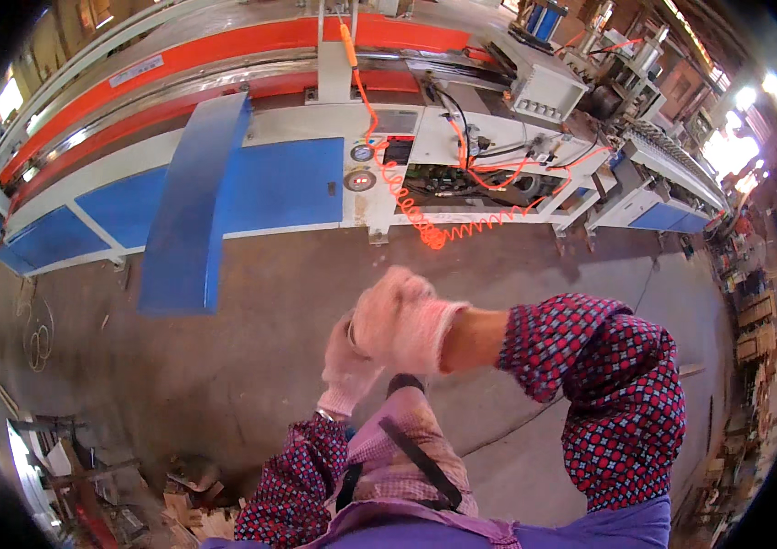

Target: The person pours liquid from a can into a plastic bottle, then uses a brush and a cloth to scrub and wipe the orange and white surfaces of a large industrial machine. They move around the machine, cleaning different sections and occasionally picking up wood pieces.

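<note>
we see grey floor (269, 357), long machine (288, 183) beyond. gloved right hand (402, 320) overlaps left hand (348, 368); both sets of fingers obscured, clenched or released we can't tell.

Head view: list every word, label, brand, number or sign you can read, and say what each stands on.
None can be read clearly.
Red beam: a pale label, its print too small to read.
Upper gauge: dial marks too small to read.
Round dial below it: red marks, too small and blurred to read.
Gloves: no text that I can make out.
</note>
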The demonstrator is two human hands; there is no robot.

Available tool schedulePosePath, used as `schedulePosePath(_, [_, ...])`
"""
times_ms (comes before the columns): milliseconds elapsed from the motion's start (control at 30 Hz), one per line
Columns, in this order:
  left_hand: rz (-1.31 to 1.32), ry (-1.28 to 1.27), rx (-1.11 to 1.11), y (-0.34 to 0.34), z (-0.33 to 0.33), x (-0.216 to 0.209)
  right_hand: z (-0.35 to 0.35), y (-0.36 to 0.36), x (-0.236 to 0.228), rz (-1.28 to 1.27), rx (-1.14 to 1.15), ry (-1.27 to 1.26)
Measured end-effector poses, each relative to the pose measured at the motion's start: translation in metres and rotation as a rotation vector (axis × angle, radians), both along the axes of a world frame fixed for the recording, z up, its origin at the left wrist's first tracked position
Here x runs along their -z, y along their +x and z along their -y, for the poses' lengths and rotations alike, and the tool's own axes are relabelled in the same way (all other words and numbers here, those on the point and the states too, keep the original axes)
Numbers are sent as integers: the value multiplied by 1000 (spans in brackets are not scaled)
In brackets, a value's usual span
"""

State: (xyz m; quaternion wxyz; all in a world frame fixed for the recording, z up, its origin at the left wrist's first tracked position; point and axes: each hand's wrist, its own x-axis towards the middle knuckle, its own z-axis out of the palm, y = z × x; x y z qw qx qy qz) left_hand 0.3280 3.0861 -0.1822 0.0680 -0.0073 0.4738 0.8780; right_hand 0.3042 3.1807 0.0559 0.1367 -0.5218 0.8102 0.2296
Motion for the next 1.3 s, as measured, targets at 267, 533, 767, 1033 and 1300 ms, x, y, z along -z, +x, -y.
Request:
schedulePosePath(267, [-207,-281,-129,-87,-49,-33,-76,-113,-31,-128,120,-83])
schedulePosePath(533, [-129,-490,-186,-194,-113,-44,-138,-222,-36,-151,57,-108])
schedulePosePath(767, [-70,64,-192,-278,-123,-29,-176,-302,-43,-99,170,-240])
schedulePosePath(1033, [-142,-303,-244,-369,-112,-57,-212,-360,-9,-181,258,-432])
schedulePosePath(1300, [-271,-161,-214,-445,-114,-89,-220,-430,-33,99,642,-509])
